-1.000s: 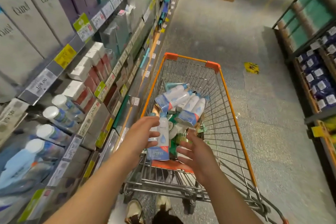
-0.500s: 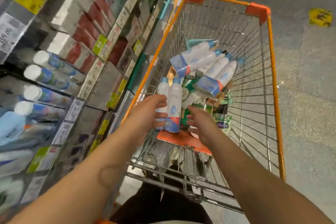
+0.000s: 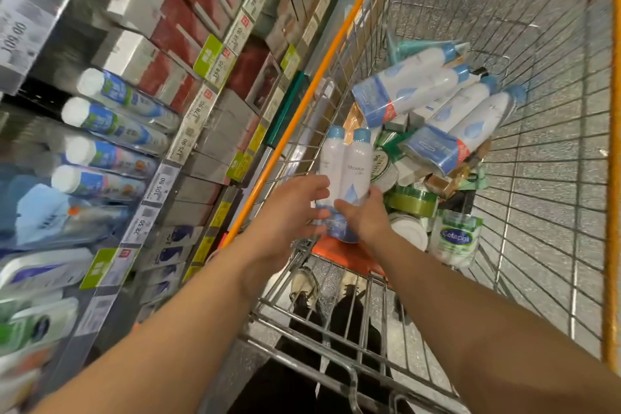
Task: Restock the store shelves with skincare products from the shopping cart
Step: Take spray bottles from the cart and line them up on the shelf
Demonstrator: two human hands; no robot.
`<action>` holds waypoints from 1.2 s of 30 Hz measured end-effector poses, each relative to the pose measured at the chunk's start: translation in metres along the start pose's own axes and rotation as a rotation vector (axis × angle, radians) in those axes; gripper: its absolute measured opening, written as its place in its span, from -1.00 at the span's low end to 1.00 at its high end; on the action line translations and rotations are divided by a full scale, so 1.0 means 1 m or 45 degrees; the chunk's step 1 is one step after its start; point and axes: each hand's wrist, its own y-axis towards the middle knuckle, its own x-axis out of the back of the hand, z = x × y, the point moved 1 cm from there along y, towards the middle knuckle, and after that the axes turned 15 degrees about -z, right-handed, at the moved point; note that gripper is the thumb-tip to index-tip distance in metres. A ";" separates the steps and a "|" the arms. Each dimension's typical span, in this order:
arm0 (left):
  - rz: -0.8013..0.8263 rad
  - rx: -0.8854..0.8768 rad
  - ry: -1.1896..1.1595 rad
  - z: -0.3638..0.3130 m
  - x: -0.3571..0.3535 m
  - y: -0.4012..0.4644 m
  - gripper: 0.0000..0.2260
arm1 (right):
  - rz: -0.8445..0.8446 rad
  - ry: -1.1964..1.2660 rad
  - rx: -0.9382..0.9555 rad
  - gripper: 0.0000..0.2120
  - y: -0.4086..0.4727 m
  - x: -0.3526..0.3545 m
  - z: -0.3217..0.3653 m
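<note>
White twin-pack spray bottles (image 3: 346, 178), upright at the near end of the shopping cart (image 3: 302, 101), are gripped low between the left hand (image 3: 289, 212) and right hand (image 3: 364, 215), fingers apparently curled round, and should be lifted straight up before being swung shelfward.

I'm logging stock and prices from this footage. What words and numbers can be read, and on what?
"Cetaphil": white green-labelled jar in the orange wire cart.
"109.00": grey shelf tag.
"158.30": white price tag.
"178.90": white tag.
"125.90": tag.
"105.90": tag.
"28.50": tag.
Held white twin spray bottles: script blurred.
</note>
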 end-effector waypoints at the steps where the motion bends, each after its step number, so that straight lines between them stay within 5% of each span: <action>1: -0.007 0.006 -0.001 0.002 0.000 0.002 -0.74 | 0.004 0.015 -0.044 -0.34 0.003 -0.002 -0.001; 14: -0.101 0.017 -0.038 0.007 0.015 0.014 -0.80 | -0.054 -0.214 0.039 -0.35 0.013 -0.012 -0.004; 22: -0.035 -0.026 -0.037 0.000 0.020 0.001 -0.87 | -0.081 -0.072 -0.022 -0.62 -0.012 0.021 0.005; 26: -0.027 -0.169 0.029 -0.005 0.022 -0.005 -0.91 | -0.102 0.048 -0.061 -0.50 -0.039 0.046 0.011; 30: -0.039 -0.364 0.173 -0.014 0.026 -0.020 -0.85 | -0.093 0.207 -0.040 -0.59 -0.075 0.071 0.030; 36: 0.037 -0.589 0.190 -0.044 0.031 -0.059 -0.61 | -0.097 0.304 0.245 -0.56 -0.139 0.102 0.075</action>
